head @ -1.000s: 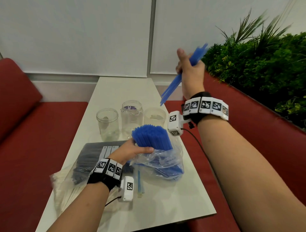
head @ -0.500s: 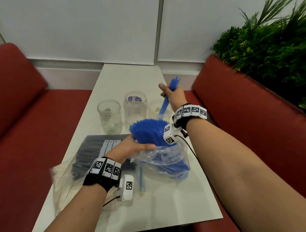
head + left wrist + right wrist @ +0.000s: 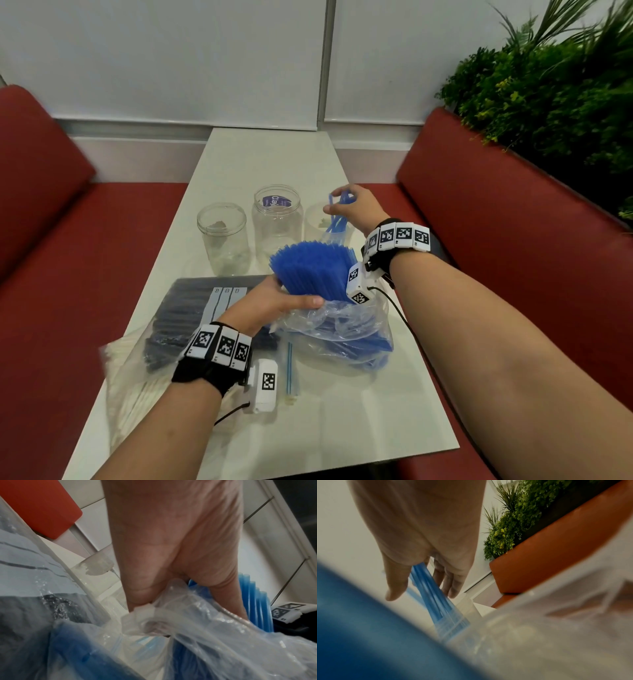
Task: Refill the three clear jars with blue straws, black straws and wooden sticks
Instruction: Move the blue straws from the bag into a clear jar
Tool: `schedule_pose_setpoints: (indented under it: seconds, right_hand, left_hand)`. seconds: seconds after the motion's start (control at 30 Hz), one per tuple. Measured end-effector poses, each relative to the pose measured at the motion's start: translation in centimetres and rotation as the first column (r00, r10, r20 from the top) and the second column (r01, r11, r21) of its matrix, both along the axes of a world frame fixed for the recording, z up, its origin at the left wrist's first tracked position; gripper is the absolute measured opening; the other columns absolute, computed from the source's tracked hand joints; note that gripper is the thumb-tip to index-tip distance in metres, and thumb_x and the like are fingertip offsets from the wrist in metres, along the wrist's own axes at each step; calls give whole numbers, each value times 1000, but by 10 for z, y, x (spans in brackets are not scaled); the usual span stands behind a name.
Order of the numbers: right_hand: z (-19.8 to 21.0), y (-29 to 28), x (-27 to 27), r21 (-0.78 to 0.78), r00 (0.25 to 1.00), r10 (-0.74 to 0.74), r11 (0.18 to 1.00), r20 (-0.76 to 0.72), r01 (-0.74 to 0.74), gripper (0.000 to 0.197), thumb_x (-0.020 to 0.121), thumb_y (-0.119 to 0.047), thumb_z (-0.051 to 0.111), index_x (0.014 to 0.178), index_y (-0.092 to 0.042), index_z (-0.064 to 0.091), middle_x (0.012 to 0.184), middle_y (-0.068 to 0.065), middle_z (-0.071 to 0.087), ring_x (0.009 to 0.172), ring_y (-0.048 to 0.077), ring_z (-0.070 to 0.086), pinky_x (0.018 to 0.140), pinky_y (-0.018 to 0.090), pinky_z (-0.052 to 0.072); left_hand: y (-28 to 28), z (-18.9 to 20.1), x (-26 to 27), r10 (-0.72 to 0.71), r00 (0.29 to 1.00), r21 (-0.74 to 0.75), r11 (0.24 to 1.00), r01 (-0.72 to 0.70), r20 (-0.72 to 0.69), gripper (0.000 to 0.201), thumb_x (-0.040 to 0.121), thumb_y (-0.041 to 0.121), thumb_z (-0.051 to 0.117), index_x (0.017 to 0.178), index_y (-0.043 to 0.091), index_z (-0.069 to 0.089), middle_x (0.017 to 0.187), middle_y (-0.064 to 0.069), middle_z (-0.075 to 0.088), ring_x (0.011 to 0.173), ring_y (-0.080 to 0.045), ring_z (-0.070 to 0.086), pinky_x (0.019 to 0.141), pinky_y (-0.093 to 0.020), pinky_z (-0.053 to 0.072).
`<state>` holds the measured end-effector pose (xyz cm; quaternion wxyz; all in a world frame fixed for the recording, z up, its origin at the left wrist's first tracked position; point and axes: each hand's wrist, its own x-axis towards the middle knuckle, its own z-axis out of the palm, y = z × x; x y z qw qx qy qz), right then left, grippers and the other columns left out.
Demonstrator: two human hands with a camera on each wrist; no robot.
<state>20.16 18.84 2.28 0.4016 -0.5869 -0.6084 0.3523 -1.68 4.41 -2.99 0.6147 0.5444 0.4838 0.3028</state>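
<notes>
Three clear jars are standing in a row at the middle of the table [image 3: 239, 164]: the left jar [image 3: 222, 238], the middle jar [image 3: 277, 222] and the right jar [image 3: 317, 222]. The right hand [image 3: 354, 209] is hovering over the right jar with its fingers loosening around a few blue straws [image 3: 337, 219], whose lower ends are already going inside the jar; the wrist view shows the fingers spread, so I judge it is letting them go. The left hand [image 3: 274, 305] is gripping the plastic bag [image 3: 342, 329] and the big bundle of blue straws [image 3: 311, 267] together, tilted up, probably so the next portion is easy to take. The black straws [image 3: 181, 315] are lying in their bag at the near left, and the wooden sticks [image 3: 126, 377] are lying below them, both not yet used.
</notes>
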Motion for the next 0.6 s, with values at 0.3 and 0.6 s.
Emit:
schedule_pose_setpoints:
  seconds: [0.3,0.6]
  right_hand:
    - [19,-24,3,19,994,71,997,81,-73,60,84,-35,81,135,-30,52,121,5,57,114,15,55,99,33,47]
    - [97,-91,20,261,987,-42,965,157,-1,19,96,-14,60,111,-17,71,102,3,72,89,9,66,79,22,54]
  left_hand:
    - [0,-1,0,-51,998,21,998,51,24,85,60,35,97,134,27,55,124,6,70,116,-15,67,106,-46,49]
    - [-9,-2,-4,-69,997,44,997,67,38,79,65,33,95,133,25,57,122,4,71,113,-14,68,104,-46,51]
